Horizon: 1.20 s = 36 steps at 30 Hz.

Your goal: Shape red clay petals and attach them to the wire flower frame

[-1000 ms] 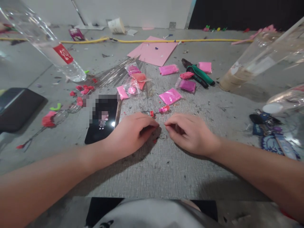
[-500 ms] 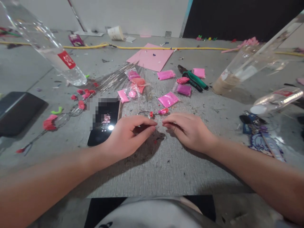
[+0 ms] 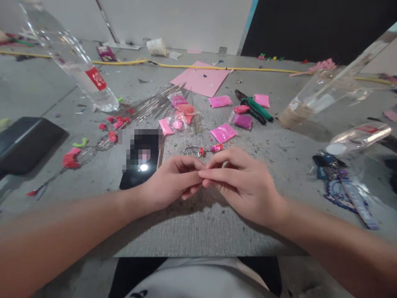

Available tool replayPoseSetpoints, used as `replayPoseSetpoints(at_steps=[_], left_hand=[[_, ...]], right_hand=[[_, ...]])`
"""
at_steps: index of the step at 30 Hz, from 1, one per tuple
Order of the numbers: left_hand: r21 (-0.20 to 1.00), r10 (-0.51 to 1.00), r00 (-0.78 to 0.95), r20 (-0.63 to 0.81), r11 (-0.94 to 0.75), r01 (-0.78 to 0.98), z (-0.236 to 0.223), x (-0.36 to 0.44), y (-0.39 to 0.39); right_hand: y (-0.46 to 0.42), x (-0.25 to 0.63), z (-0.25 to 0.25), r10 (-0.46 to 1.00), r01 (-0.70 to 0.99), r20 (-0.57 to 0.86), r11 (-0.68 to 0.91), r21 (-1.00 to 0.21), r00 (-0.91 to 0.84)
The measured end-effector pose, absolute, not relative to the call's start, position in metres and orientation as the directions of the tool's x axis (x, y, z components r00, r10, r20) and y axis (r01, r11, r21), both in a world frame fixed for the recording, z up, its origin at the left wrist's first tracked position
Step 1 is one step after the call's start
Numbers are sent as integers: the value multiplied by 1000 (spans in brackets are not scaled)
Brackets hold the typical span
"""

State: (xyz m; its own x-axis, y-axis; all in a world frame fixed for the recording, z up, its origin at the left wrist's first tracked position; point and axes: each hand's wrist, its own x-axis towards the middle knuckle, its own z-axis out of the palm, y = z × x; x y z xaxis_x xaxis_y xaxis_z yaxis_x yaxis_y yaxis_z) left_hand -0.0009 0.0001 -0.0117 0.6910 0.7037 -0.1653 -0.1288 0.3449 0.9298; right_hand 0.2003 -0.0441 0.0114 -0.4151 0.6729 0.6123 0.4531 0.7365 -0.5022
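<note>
Over the table's front middle, my left hand (image 3: 176,178) and my right hand (image 3: 245,184) meet at the fingertips. Both are closed in a pinch, and whatever lies between the fingers is hidden or too small to make out. Just beyond them lies a bent wire piece (image 3: 192,151) with small red and pink clay bits (image 3: 216,147) on it. A pink clay packet (image 3: 223,133) rests behind that. To the left of my left hand is a black phone (image 3: 141,165), its lower right corner close to my wrist.
Green-handled pliers (image 3: 256,108) lie at back right near more clay packets (image 3: 220,101). Thin wires (image 3: 158,101) fan out behind the phone. A water bottle (image 3: 99,89) stands left; a clear cup (image 3: 297,109) and a lying bottle (image 3: 359,136) are right, with keychains (image 3: 344,190) nearby.
My hands were slightly apart, and now their fingertips touch. My right hand has moved left and its fingers have extended over my left fingertips. The camera view has shifted a little.
</note>
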Motion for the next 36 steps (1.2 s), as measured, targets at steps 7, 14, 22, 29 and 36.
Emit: replayPoseSetpoints(at_steps=[7, 14, 22, 29, 36], left_hand=[[876, 697, 685, -212, 446, -183, -10, 3, -2], [872, 665, 701, -258, 472, -126, -6, 6, -6], [907, 667, 697, -262, 416, -58, -6, 7, -6], [905, 676, 684, -274, 421, -54, -2, 6, -6], [893, 672, 683, -287, 445, -63, -1, 8, -7]], right_hand=[[-38, 209, -10, 644, 341, 651, 765, -546, -402], [-39, 209, -6, 699, 295, 631, 715, -634, -337], [-47, 212, -2, 621, 398, 663, 781, -481, -419], [-46, 213, -7, 588, 389, 668, 807, -445, -457], [-45, 212, -6, 569, 385, 669, 820, -423, -477]])
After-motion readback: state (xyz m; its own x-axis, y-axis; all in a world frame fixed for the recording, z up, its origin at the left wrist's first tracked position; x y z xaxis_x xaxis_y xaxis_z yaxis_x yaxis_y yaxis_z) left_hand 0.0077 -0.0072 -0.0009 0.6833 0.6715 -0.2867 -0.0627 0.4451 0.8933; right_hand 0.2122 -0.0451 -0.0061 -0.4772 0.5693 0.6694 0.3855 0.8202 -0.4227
